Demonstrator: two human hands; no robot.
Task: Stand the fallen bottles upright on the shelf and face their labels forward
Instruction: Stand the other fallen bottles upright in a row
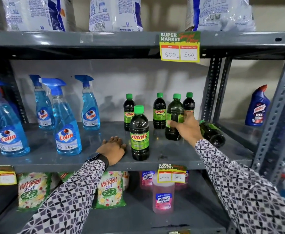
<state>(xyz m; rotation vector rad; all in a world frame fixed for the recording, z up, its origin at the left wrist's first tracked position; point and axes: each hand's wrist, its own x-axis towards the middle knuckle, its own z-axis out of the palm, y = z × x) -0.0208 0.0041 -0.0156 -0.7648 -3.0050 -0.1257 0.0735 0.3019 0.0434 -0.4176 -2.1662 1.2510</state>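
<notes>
Several dark Sunny bottles with green caps stand on the grey middle shelf (172,159). The front bottle (139,134) is upright with its label facing me. Two more (128,113) (159,111) stand behind it, labels forward. My right hand (186,128) grips an upright bottle (174,115) whose label is turned sideways. Another bottle (188,103) stands behind it, partly hidden. One bottle (212,132) lies on its side to the right of my right hand, base toward me. My left hand (113,148) rests flat on the shelf beside the front bottle, holding nothing.
Blue Colin spray bottles (67,125) stand at the left of the same shelf. A blue Harpic bottle (257,107) stands on the neighbouring shelf at right. Price tags (179,47) hang from the shelf edges. Detergent packs (109,190) and a pink Lizol bottle (163,196) fill the shelf below.
</notes>
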